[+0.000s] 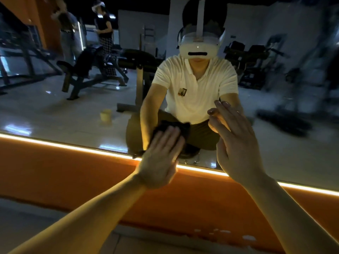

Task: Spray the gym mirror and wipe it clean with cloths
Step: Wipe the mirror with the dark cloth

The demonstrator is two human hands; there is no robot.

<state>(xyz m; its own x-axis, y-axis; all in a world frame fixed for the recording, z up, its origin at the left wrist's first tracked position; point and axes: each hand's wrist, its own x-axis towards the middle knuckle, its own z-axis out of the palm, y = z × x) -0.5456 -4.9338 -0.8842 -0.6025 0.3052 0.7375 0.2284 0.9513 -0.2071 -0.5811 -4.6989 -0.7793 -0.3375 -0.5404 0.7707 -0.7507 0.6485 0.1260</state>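
Note:
The gym mirror (73,110) fills the wall above a glowing light strip (64,146). My left hand (161,158) presses a dark cloth (183,127) flat against the glass low down, fingers straight; most of the cloth is hidden under my palm. My right hand (236,143) rests flat on the mirror to the right of it, fingers spread and straight, holding nothing. My own reflection squats in the glass behind both hands. Wet streaks blur the mirror at the right (293,99).
An orange wall base (73,176) runs under the mirror down to the floor (27,222). Reflected in the glass are weight benches (88,68), a yellow cup (106,115) on the floor and two other persons (104,33) standing far behind.

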